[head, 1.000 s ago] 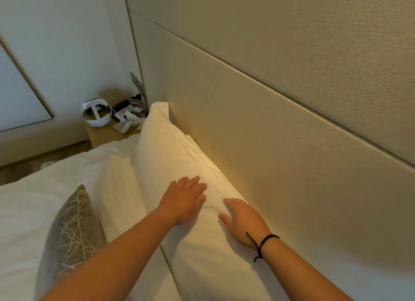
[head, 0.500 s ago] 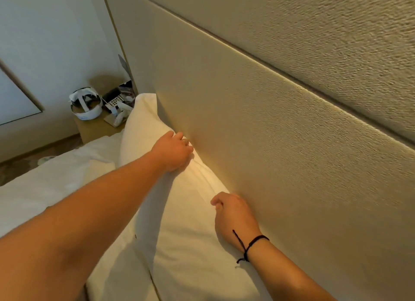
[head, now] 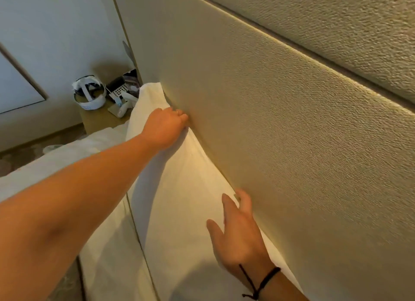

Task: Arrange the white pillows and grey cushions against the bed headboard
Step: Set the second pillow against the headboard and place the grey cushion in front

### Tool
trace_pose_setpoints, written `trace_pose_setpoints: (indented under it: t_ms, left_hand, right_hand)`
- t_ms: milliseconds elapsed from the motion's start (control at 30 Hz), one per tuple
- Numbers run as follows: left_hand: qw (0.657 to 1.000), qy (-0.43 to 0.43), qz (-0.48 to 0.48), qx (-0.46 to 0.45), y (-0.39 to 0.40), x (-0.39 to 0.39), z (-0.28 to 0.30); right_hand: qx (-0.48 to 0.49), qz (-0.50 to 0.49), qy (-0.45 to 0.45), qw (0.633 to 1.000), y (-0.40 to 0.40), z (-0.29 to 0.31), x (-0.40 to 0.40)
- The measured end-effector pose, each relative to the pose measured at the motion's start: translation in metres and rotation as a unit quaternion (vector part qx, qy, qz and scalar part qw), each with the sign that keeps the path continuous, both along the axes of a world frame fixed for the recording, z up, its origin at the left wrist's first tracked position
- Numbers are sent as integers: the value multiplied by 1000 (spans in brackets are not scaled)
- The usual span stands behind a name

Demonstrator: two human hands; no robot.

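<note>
A long white pillow (head: 179, 188) stands on its edge against the beige padded headboard (head: 280, 132). My left hand (head: 165, 127) is closed over the pillow's top edge near its far end, knuckles touching the headboard. My right hand (head: 238, 228) rests flat on the pillow's nearer part with fingers spread, its fingertips at the seam between pillow and headboard. A second white pillow (head: 107, 244) lies lower, in front of the first. No grey cushion shows in the frame.
A wooden nightstand (head: 96, 118) stands past the pillow's far end with a white headset (head: 89, 95), a phone and small items on it. The white bedding (head: 56, 161) spreads to the left. A pale wall and floor strip lie beyond.
My left hand slid further along the pillow's top edge toward the nightstand and now grips it. My right hand opened from a curled pose to flat with spread fingers. The view moved closer to the headboard.
</note>
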State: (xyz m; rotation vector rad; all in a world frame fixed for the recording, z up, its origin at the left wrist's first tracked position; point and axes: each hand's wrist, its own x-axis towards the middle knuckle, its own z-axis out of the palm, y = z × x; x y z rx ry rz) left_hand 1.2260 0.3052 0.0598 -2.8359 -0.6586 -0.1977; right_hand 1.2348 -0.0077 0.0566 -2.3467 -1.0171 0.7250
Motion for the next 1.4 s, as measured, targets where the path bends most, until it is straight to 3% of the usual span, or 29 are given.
trace_pose_setpoints:
  t_ms: [100,167,233,333,433,533,600,667,733,767,833,967,1067,1167,1267,1400]
  left_hand:
    - [995,-55,74,-36,-15,-10,-14]
    - [995,-68,64,-42,-20,-17,-20]
    - [997,-5,-39,-63,-25,-24,-25]
    - [972,113,-197,-61,-28,-38,-20]
    - [948,240,-209,8,-27,-46,-6]
    - [949,287,-120,49,-33,-45,-4]
    - [963,245,13,-112,-38,-40,-4]
    - [954,177,77,-231,-41,-36,-9]
    - [972,169,75,-148,-48,-39,-11]
    - [982,182,42,-34,-49,-43,-10]
    - [970,225,-7,94,-44,-45,3]
    - [972,216,12,88,-15,-50,29]
    - [976,186,13,111,-10,-59,25]
    - [984,151,34,90,-22,-61,18]
    - [996,91,-8,-5,-48,-56,4]
    - [971,154,-107,-150,-80,-40,5]
  right_hand:
    - [-35,63,-121,990,-19,-4,-19]
    - [-54,62,-180,980,-35,-4,-27]
    - [-42,37,-231,971,-52,-10,-27]
    - [-50,14,-285,957,-81,-13,-27]
    - [-124,13,-249,960,-105,-11,-30]
    - [-206,16,-164,965,-115,-8,-32]
    - [-243,-7,-103,965,-118,-7,-31]
    - [-232,-16,-122,965,-119,-6,-35]
    - [-220,-15,-171,960,-120,-6,-40]
    - [-195,-20,-197,961,-122,-7,-41]
    - [-133,-59,-233,962,-125,-3,-35]
    - [15,-94,-259,961,-124,8,-17]
    - [47,-81,-290,953,-118,17,-17]
    - [-8,-73,-294,953,-119,13,-17]
    - [-85,-88,-229,966,-128,8,-14]
    - [40,-164,-26,985,-129,9,-16]
